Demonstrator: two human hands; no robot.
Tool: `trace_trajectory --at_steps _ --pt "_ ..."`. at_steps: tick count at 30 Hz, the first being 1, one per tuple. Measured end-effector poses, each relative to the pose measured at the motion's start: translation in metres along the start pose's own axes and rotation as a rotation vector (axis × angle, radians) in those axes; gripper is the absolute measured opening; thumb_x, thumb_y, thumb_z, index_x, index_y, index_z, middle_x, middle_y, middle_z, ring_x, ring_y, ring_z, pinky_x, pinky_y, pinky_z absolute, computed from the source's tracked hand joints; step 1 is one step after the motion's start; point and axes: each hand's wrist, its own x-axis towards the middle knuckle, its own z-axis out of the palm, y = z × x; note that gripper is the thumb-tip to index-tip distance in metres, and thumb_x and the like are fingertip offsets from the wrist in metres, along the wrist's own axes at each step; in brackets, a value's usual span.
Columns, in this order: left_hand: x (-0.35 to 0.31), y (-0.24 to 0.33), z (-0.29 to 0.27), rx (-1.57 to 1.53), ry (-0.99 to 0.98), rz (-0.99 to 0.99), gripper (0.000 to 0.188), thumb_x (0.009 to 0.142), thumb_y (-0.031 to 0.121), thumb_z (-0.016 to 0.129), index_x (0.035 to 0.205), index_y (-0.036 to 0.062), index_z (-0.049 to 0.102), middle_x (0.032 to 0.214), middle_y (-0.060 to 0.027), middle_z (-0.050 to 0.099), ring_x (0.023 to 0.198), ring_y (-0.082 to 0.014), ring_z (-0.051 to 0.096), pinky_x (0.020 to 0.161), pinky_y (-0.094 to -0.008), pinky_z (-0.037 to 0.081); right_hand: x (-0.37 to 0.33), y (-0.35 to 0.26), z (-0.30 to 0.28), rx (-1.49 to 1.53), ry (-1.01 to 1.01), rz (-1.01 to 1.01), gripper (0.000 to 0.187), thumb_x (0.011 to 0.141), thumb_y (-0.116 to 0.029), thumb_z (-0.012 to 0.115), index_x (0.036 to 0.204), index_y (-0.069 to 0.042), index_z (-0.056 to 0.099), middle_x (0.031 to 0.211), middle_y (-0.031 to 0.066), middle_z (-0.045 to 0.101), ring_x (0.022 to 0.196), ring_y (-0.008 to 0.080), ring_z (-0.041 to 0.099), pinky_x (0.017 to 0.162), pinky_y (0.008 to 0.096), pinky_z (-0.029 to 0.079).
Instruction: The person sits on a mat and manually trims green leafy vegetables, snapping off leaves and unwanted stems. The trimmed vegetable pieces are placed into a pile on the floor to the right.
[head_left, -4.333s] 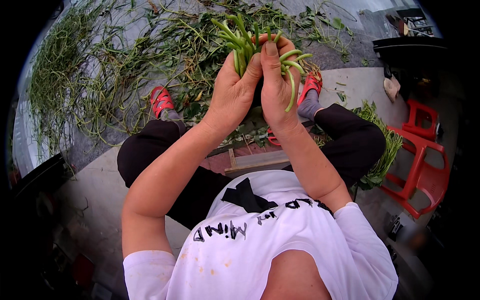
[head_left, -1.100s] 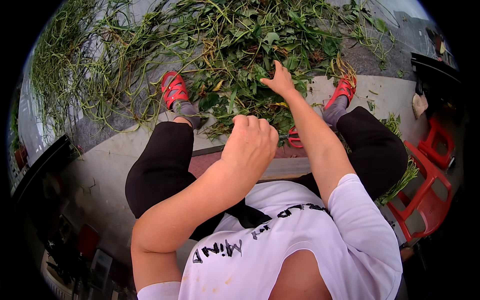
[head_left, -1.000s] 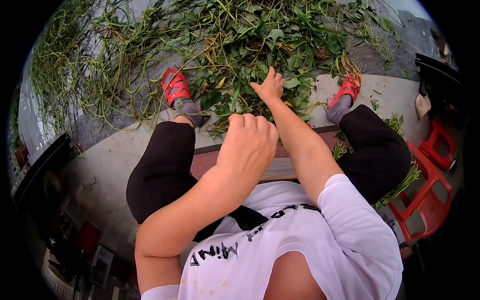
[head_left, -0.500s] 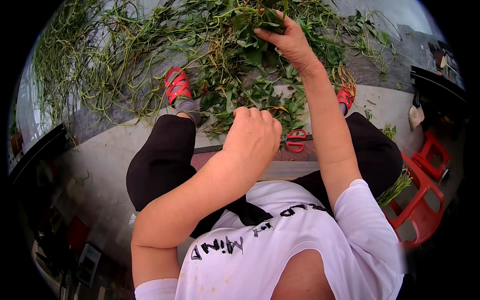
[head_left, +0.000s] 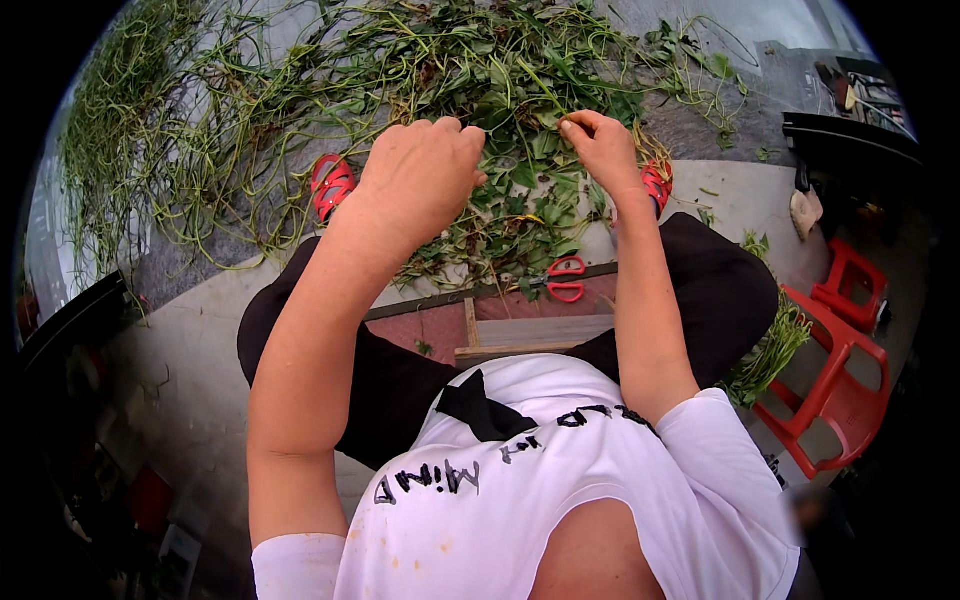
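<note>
Over the leafy green heap (head_left: 470, 75), right grip (head_left: 607, 155) pinches a green stem (head_left: 541, 86), left grip (head_left: 420, 175) curled, can't tell on what; black lettering (head_left: 462, 478) crosses white shirt (head_left: 480, 545).

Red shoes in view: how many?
2. The left shoe is just left of the left forearm; the right shoe is just right of the right forearm, partly hidden. None other visible.
</note>
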Motion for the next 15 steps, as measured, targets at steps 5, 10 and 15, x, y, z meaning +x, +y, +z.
trace_trajectory --at_steps 5,10,15 --pt "0.01 -0.001 -0.001 -0.595 0.257 -0.028 0.042 0.094 0.038 0.047 0.109 0.0005 0.059 0.101 -0.0125 0.061 0.091 -0.0231 0.059 0.077 -0.0328 0.046 -0.041 -0.077 -0.034 0.315 -0.057 -0.203 0.018 0.087 -0.017 0.06 0.097 -0.004 0.066 0.075 0.0027 0.066 0.064 0.0076 0.058 0.057 0.0219 0.044" --pt "0.016 0.017 -0.009 -1.643 0.276 -0.136 0.032 0.097 0.028 0.043 0.08 0.0064 0.059 0.074 -0.0041 0.061 0.061 -0.0108 0.055 0.059 -0.0248 0.046 -0.075 -0.104 -0.011 0.147 -0.002 -0.519 0.014 0.085 -0.015 0.061 0.093 -0.004 0.065 0.076 0.0076 0.065 0.064 0.015 0.061 0.058 0.0254 0.047" --pt "0.004 0.008 -0.041 -1.71 0.608 -0.262 0.032 0.098 0.03 0.037 0.08 0.0088 0.054 0.078 -0.0066 0.063 0.071 -0.0167 0.061 0.069 -0.0308 0.05 -0.069 -0.013 0.049 -0.182 -0.164 -0.327 0.018 0.084 -0.012 0.059 0.099 -0.003 0.063 0.081 0.0092 0.064 0.071 0.0249 0.061 0.065 0.0309 0.049"
